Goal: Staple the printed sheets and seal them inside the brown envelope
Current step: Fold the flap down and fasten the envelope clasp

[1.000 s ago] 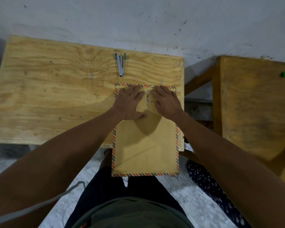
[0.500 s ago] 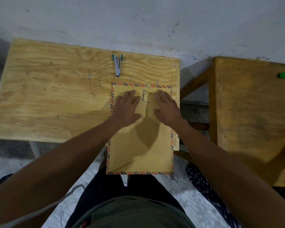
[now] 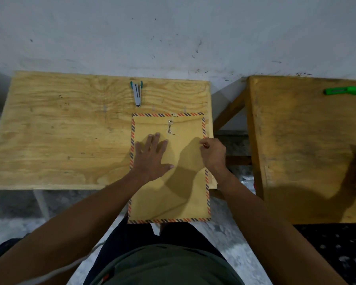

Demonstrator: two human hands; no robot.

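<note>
Plywood worktop (image 3: 70, 140) carries the brown envelope (image 3: 173, 192), near end overhanging the edge; flap folded down, string (image 3: 170, 126) looped between its two buttons, so sealing looks done, sheets presumably inside. Left hand (image 3: 152, 157) lies flat, fingers spread; right hand (image 3: 213, 153) pinches the envelope's right edge. Stapler (image 3: 137, 93) sits beyond, untouched.

Two wooden tables (image 3: 70, 130), scuffed (grey) wall (image 3: 173, 33)
</note>
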